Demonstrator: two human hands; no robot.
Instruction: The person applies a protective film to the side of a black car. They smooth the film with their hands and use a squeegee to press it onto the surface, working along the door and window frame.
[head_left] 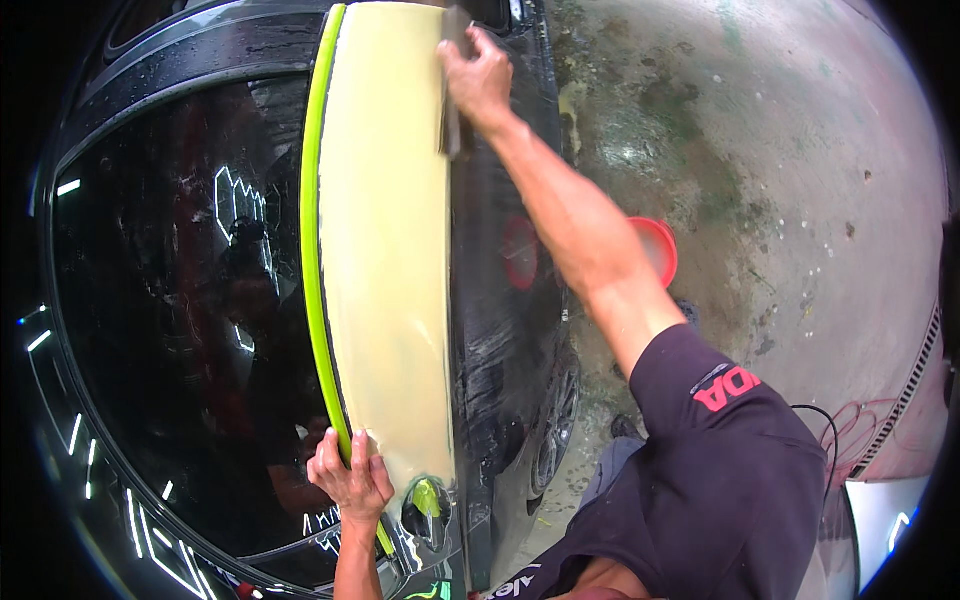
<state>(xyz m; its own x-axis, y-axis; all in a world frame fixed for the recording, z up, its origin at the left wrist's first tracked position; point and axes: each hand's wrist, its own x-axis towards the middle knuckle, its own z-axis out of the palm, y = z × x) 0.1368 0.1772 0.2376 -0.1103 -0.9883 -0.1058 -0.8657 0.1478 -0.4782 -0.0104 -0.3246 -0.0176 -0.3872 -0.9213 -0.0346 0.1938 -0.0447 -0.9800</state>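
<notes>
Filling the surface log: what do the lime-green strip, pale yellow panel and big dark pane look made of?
Lime-green strip: smooth, bright; possibly paint or tape, can't tell which.
Pale yellow panel: likely filler or primer coat, satin, from its opaque colour and soft sheen; substrate hidden.
Big dark pane: probably glossy glass, from its crisp light reflections.

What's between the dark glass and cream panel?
The head view shows a bright green strip running between dark glass and cream panel; the left hand overlaps its lower part.

a long dark block [453, 128] borders the cream panel [385, 230] at upper right.
</notes>
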